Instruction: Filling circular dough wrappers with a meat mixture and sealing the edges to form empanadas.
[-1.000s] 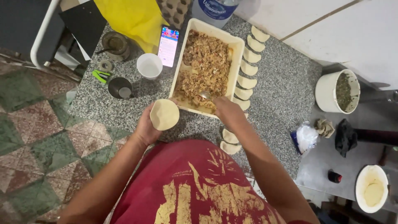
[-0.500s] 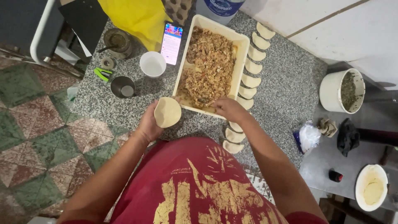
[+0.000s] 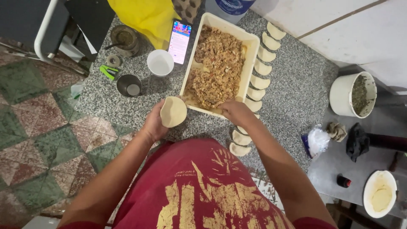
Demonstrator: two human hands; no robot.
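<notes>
My left hand (image 3: 156, 125) cups a round disc of pale dough (image 3: 173, 112) just in front of a white rectangular tray (image 3: 250, 46) full of brown shredded filling (image 3: 216, 70). My right hand (image 3: 237, 113) rests at the tray's near right corner, fingers curled down at the filling's edge; what it grips is hidden. A row of folded half-moon pastries (image 3: 258, 70) runs along the tray's right side on the speckled granite counter (image 3: 292, 97), with more folded pastries (image 3: 240, 143) near my right wrist.
Left of the tray stand a white cup (image 3: 160, 62), a dark metal cup (image 3: 129, 85), a lit phone (image 3: 179, 41) and a yellow bag (image 3: 144, 17). A white bucket (image 3: 352, 94) stands at right, a white bowl (image 3: 380, 194) lower right, with a plastic bag (image 3: 317, 140) and dark cloth (image 3: 357, 141).
My right hand has come back from inside the tray to its near right corner. The dough disc in my left hand stays at the same spot.
</notes>
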